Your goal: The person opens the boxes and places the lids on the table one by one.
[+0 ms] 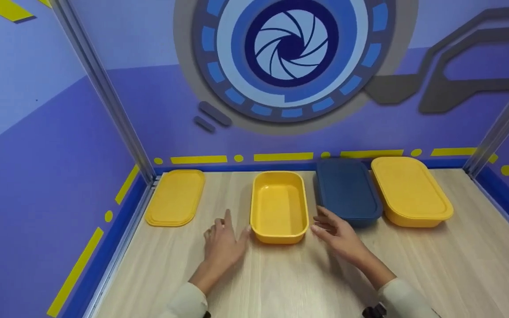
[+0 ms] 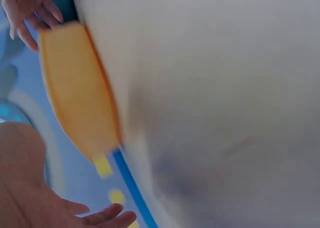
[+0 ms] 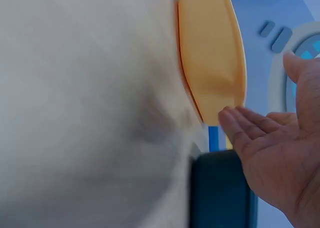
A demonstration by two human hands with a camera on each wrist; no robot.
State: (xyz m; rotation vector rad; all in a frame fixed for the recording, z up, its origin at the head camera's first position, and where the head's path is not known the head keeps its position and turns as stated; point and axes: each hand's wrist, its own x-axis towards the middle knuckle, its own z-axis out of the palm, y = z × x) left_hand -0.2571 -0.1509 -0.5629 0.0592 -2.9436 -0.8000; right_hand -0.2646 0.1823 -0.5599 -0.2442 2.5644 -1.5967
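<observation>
Pale wood-grain table [image 1: 272,282], backed by a purple-blue wall [image 1: 148,101] with a large round emblem [image 1: 290,46] and yellow dashes along its foot. Metal posts [image 1: 103,88] at both rear corners. Uncovered yellow box [image 1: 279,239] upright mid-table, its inside bare. Left hand [image 1: 226,245] and right hand [image 1: 336,234] apart, one either side of it, fingers loose, gripping nothing; whether either touches its wall, cannot tell. Flat yellow lid [image 1: 176,198] well to the left. To the right, a lidded dark blue box [image 1: 347,190], then a covered yellow tub [image 1: 413,190] just beside it.
</observation>
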